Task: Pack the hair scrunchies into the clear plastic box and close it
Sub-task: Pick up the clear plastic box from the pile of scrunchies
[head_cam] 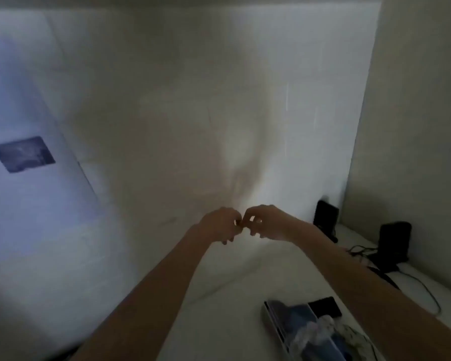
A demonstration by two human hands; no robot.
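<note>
White tabletop, dim room: clear plastic box (297, 332) lower right looks light and slippery, so grab its sides. Left hand (220, 225) and right hand (261, 221) are curled mid-frame; can't tell what they're holding.

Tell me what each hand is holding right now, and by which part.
It cannot be told. The left hand and right hand are raised together, fingers curled and fingertips nearly meeting, but blur hides whether anything is pinched between them.
</note>
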